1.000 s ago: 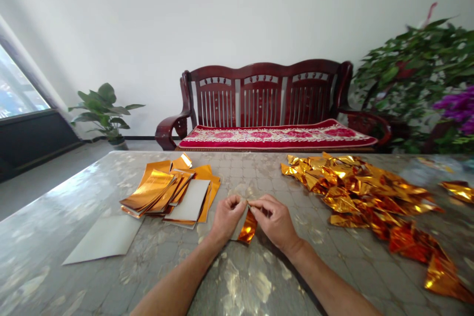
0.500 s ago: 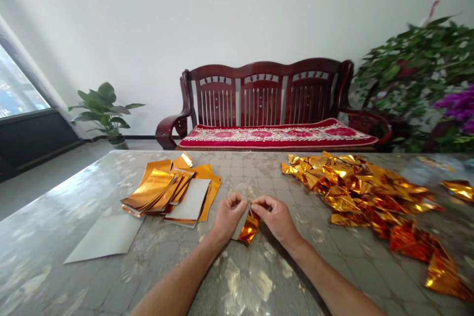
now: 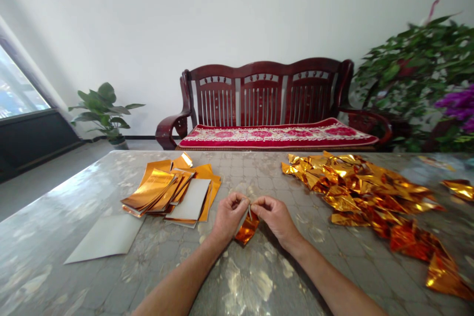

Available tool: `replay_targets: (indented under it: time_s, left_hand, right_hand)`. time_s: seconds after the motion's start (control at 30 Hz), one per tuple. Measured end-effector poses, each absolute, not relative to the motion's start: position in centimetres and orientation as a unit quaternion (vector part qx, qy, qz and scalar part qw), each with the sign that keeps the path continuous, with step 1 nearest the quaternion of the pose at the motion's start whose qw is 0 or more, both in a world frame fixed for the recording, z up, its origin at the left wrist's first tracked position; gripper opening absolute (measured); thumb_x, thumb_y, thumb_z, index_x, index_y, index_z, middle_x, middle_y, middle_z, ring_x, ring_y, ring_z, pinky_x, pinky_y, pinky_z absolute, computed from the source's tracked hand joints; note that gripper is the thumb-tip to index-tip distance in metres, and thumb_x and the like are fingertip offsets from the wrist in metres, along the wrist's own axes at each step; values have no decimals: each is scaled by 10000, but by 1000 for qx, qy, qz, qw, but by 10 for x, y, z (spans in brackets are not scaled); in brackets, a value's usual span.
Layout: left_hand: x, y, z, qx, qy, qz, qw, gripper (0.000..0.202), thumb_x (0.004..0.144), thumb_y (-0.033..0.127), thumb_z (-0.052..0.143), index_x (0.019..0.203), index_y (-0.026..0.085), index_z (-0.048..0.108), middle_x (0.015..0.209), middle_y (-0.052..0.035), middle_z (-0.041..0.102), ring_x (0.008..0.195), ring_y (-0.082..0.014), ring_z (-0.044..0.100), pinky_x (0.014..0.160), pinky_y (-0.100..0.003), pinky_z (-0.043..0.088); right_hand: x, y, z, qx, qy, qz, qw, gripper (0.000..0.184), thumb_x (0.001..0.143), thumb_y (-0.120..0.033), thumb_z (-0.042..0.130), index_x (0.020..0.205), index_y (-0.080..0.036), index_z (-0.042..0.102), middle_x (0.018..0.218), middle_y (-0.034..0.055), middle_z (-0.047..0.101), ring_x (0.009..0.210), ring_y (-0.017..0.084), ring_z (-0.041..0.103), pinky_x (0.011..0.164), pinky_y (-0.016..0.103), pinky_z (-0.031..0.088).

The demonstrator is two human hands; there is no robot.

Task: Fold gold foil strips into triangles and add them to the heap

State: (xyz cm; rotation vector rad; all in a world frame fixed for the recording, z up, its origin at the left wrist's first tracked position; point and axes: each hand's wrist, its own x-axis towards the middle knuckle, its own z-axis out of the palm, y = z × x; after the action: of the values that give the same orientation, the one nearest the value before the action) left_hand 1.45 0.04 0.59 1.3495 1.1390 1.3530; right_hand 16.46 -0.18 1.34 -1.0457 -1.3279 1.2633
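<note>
A small gold foil sheet (image 3: pixel 247 227), partly folded, sits between your two hands near the middle of the bench (image 3: pixel 240 281), a little toward its near edge. Its lower tip hangs close to the bench top, though I cannot tell whether it touches. Its upper edge shows a pale grey backing.

Your left hand (image 3: pixel 227 217) has its grip pinched closed on the upper left of the sheet, fingers curled in. Your right hand (image 3: pixel 276 218) has its grip closed on the upper right in the same way. The fingertips of both hands almost meet above the fold.

Just left of your left hand, toward the far left of the bench, lies a fanned stack of flat gold foil sheets (image 3: pixel 155 188). One sheet on that stack (image 3: pixel 190 200) is turned pale side up. Nearer the left edge, a single pale sheet (image 3: pixel 105 237) lies flat and apart from the stack.

To the right of your right hand, a loose heap of folded gold foil pieces (image 3: pixel 370 192) spreads from the far edge toward the near right corner. One stray folded piece (image 3: pixel 459 188) lies near the right edge.

Beyond the bench stands a dark red wooden settee (image 3: pixel 262 94) with a red patterned cushion (image 3: pixel 274 136). A potted plant (image 3: pixel 103 108) stands on the floor to its left, and a large leafy plant (image 3: pixel 418 69) with purple flowers (image 3: pixel 457 106) stands to its right.
</note>
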Motion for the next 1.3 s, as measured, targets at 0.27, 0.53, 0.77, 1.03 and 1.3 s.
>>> replay_targets:
  time_s: [0.27,0.53,0.77,1.03,1.3]
  left_hand:
    - [9,3,1,550,441,516,487,272,771,398,667,718,139,599,594,46,515,547,-70,431,544,-181,352]
    - [7,4,13,536,452,451,552,463,652,573,736,634,145,560,515,70,411,491,-54,312,486,-186,258]
    - [7,9,11,551,472,412,551,452,650,580,710,629,155,559,544,61,435,504,-67,345,498,-202,279]
    - [0,0,17,696,525,451,191,233,928,329,482,859,193,658,855,-29,656,856,-177,592,769,-283,440]
    - [2,-32,19,752,521,403,31,86,885,185,544,906,214,622,874,-28,648,838,-179,602,777,-292,456]
  right_hand:
    - [164,0,6,-446,-528,571,442,308,671,-452,757,679,-161,657,589,-25,588,526,92,429,541,235,340]
    - [165,3,1,-486,-547,540,415,278,641,-412,735,622,-171,598,530,-50,518,507,87,402,512,229,303]
    - [164,-2,4,-494,-556,517,424,246,667,-382,663,570,-181,561,488,-51,492,486,92,415,493,230,300]
    - [168,0,9,-558,-490,486,461,222,653,-397,640,617,-178,640,449,-43,513,425,99,424,442,228,296]
    - [179,9,2,-567,-478,439,506,260,695,-438,624,649,-184,644,498,-14,591,413,115,477,432,229,332]
